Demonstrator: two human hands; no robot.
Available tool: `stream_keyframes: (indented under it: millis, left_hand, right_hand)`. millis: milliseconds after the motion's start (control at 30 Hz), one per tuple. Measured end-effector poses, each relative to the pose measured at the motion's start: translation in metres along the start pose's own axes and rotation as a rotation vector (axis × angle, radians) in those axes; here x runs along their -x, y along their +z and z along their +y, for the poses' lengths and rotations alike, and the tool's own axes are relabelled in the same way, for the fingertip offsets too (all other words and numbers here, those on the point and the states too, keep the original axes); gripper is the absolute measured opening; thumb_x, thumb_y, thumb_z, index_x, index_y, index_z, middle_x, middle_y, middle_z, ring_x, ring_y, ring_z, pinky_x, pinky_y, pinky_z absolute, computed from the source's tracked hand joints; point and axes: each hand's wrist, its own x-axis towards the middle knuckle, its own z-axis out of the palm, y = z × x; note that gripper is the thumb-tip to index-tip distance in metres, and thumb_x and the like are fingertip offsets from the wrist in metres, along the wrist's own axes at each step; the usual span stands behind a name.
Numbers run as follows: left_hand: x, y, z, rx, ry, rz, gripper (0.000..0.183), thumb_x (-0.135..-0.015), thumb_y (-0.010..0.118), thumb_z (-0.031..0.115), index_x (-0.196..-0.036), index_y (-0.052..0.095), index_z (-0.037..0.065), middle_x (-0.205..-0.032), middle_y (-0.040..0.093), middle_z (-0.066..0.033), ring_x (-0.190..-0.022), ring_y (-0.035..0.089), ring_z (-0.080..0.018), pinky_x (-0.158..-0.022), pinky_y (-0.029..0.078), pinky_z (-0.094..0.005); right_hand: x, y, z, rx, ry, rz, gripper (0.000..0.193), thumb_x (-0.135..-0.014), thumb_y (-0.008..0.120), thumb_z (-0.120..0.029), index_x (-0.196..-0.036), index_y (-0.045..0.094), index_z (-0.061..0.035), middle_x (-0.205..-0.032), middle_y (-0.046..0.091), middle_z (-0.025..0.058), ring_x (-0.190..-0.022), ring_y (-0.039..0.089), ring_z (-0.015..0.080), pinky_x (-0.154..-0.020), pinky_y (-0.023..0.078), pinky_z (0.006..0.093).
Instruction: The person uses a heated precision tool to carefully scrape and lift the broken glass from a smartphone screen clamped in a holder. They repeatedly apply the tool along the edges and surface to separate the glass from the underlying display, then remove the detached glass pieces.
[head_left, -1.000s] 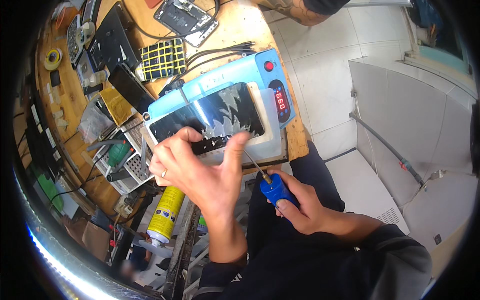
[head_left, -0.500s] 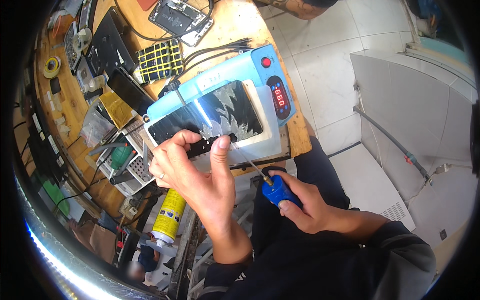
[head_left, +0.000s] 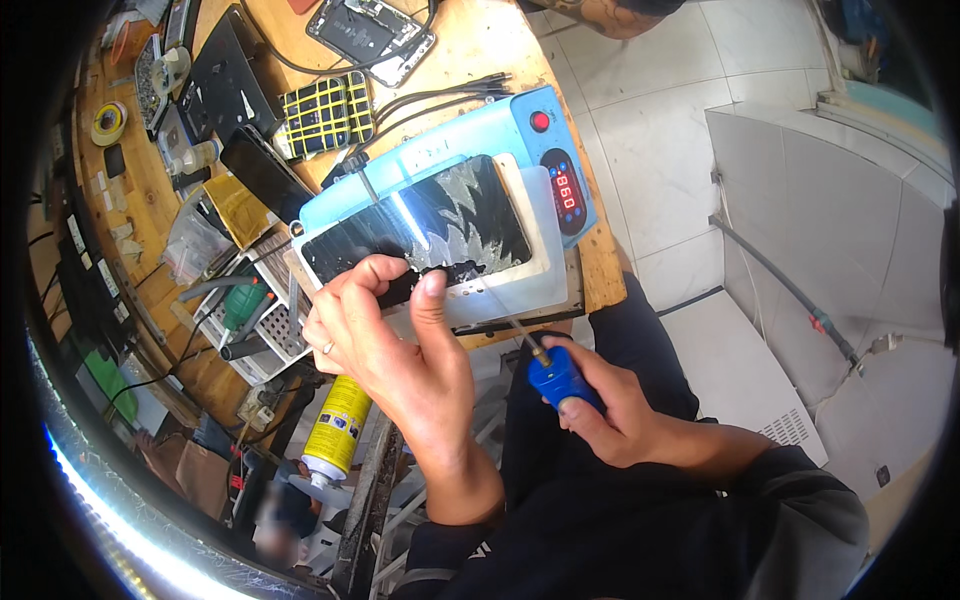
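Note:
A dark phone screen (head_left: 350, 235) lies tilted on a light-blue heated plate machine (head_left: 515, 125), with jagged greyish film and black residue over its right part. Bent over its near edge, my left hand (head_left: 395, 345) presses with thumb and index finger, their tips a little apart beside the black residue. Some of its other fingertips are hidden. My right hand (head_left: 620, 415) is wrapped round a blue handheld tool (head_left: 562, 380) with a brass collar and thin metal rod. The rod points up toward the screen's near side; its tip is hard to make out.
An opened phone (head_left: 370, 40), a yellow-checked phone case (head_left: 325, 112) and black cables (head_left: 440, 97) lie beyond the machine. To the left are a black phone (head_left: 262, 170), a white basket (head_left: 262, 350) and a yellow spray can (head_left: 337, 430). Another person's arm (head_left: 610, 15) shows at top.
The rod of the tool has drawn back from the screen's near edge, down toward me. My left hand stays on the screen, almost unmoved. The whole view has shifted slightly.

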Motion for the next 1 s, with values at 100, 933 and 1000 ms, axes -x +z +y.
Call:
stream_keyframes:
  millis: [100, 933, 1000]
  left_hand:
    - [0.000, 0.001, 0.003, -0.043, 0.022, 0.031, 0.057, -0.077, 0.089, 0.052, -0.107, 0.064, 0.010, -0.108, 0.057, -0.0092, -0.109, 0.049, -0.0340, -0.098, 0.032, -0.0479]
    - [0.002, -0.006, -0.022, 0.098, -0.043, 0.171, 0.020, -0.094, 0.076, 0.015, -0.112, 0.072, 0.008, -0.100, 0.066, -0.0049, -0.098, 0.054, -0.0252, -0.095, 0.037, -0.0404]
    - [0.001, -0.004, -0.027, 0.054, 0.009, 0.181, 0.018, -0.098, 0.073, 0.018, -0.113, 0.073, 0.008, -0.099, 0.067, -0.0057, -0.096, 0.054, -0.0246, -0.093, 0.037, -0.0398]
  right_hand:
    - [0.001, 0.000, 0.001, -0.033, -0.019, 0.009, 0.061, -0.107, 0.058, -0.023, -0.154, 0.038, 0.0102, -0.134, 0.062, 0.0278, -0.119, 0.066, 0.0322, -0.103, 0.050, 0.0383]
    - [-0.039, 0.001, -0.021, -0.015, 0.011, -0.191, 0.058, -0.106, 0.054, -0.021, -0.157, 0.038, 0.0018, -0.104, 0.068, 0.0119, -0.075, 0.063, 0.0106, -0.071, 0.054, 0.0276]
    - [-0.046, 0.000, -0.026, -0.045, 0.057, -0.205, 0.058, -0.107, 0.054, -0.022, -0.157, 0.038, 0.0014, -0.103, 0.068, 0.0116, -0.075, 0.063, 0.0108, -0.071, 0.054, 0.0280]
